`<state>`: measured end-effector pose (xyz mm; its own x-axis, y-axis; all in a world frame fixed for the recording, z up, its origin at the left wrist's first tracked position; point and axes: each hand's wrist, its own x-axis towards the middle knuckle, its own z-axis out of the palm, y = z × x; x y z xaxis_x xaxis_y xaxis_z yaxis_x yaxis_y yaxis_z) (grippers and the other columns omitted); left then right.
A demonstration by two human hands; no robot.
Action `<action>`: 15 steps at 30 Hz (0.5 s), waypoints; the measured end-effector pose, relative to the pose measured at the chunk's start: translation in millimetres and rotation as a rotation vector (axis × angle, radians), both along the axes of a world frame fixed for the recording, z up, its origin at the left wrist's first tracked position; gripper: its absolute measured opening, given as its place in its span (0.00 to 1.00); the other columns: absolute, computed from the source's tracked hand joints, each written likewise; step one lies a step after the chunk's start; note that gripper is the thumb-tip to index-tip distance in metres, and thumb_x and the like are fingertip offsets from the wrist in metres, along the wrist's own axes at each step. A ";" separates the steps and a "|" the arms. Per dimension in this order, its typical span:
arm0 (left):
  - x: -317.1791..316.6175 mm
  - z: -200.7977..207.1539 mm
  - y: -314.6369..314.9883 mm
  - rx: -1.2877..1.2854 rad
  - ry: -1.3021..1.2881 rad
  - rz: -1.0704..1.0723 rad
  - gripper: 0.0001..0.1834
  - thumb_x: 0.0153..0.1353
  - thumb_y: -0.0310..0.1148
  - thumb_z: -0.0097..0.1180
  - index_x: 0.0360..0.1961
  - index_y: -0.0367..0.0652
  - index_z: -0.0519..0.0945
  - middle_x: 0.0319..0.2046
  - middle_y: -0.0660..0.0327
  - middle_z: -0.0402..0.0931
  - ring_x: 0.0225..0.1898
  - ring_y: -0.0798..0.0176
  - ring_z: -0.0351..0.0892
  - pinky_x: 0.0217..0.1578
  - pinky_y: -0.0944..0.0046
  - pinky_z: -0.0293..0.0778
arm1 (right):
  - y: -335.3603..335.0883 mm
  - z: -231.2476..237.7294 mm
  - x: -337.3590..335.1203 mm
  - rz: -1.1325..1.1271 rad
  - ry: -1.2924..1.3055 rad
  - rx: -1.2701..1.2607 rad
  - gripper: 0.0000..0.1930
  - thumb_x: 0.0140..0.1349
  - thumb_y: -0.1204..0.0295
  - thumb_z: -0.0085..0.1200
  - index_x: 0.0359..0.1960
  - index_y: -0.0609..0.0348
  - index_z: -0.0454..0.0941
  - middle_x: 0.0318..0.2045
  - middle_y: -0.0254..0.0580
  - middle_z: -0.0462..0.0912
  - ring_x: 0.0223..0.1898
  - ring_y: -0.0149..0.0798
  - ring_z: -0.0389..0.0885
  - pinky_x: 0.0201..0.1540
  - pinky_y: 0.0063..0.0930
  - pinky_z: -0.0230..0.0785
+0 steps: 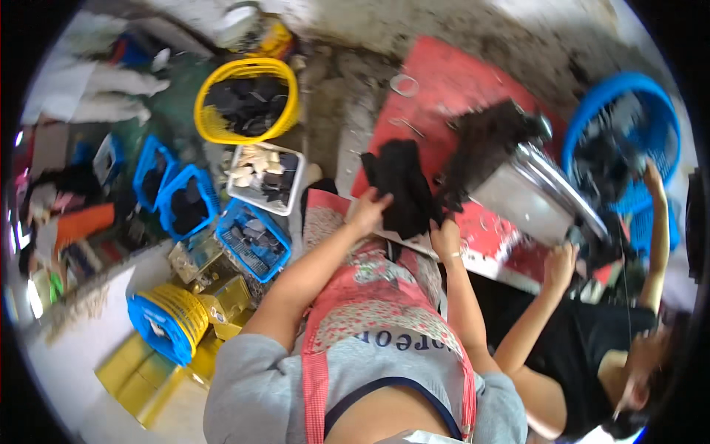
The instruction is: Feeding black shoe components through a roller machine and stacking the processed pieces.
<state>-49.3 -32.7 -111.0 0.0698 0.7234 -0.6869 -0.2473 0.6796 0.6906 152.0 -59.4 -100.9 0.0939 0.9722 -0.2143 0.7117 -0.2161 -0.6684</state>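
Observation:
A piece of black cloth (403,181) lies at the near edge of the red tabletop (433,81), in front of me. My left hand (370,212) is at its left side with fingers spread, the fingertips at or just beside the cloth. On the other side, my right hand (445,240) has its fingers closed on the cloth's near right corner. Just right of the cloth is a heap of dark, fluffy material (488,140) against a shiny metal housing (525,196). The underside of the cloth is hidden.
A co-worker in black (584,355) is at my right, one hand by the metal housing, another at a blue basket (573,140) of dark pieces. At left stand a yellow basket (248,137), a white tray (299,181), blue baskets (255,270) and yellow boxes (229,296).

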 end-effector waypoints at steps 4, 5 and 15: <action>2.5 -28.9 1.9 -0.016 -0.230 0.105 0.16 0.58 0.30 0.56 0.46 0.39 0.69 0.41 0.61 0.73 0.39 0.67 0.75 0.32 0.68 0.75 | -8.4 -11.3 32.9 -0.075 -0.196 -0.076 0.22 0.53 0.69 0.55 0.46 0.66 0.62 0.37 0.66 0.73 0.40 0.66 0.72 0.39 0.50 0.66; 2.5 -24.0 2.2 -0.029 -0.187 0.029 0.18 0.58 0.31 0.55 0.49 0.38 0.67 0.44 0.60 0.72 0.43 0.65 0.74 0.38 0.65 0.75 | -12.0 -11.1 38.1 -0.074 -0.190 -0.024 0.24 0.53 0.67 0.56 0.46 0.67 0.61 0.39 0.65 0.72 0.40 0.65 0.72 0.39 0.50 0.66; 9.7 -31.3 -18.7 -0.007 -0.223 0.050 0.17 0.58 0.31 0.55 0.48 0.40 0.69 0.43 0.61 0.74 0.43 0.68 0.74 0.40 0.69 0.72 | -24.3 4.0 50.3 0.018 -0.518 -0.126 0.24 0.48 0.59 0.60 0.38 0.64 0.66 0.34 0.56 0.74 0.35 0.56 0.76 0.35 0.44 0.70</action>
